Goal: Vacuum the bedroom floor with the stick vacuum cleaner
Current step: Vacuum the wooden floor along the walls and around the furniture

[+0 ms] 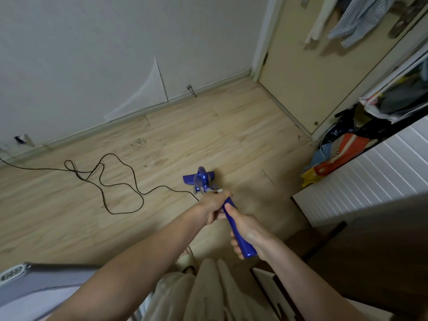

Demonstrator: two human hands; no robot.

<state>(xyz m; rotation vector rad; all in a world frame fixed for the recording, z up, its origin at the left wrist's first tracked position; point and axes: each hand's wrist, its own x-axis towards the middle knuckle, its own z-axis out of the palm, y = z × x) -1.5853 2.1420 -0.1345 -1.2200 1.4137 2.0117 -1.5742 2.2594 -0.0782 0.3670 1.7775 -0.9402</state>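
- My left hand [214,205] and right hand [246,230] both grip the glossy blue stick vacuum cleaner [228,214]; its head sits mid-floor.
- Bare wood-look floor [208,135] stretches far to the baseboard.
- A thin black cord [104,181] loops left.

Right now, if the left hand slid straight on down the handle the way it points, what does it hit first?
The left hand grips the blue handle above the right hand. Straight ahead comes the vacuum's blue body, then its floor head. Depth is hard to judge.
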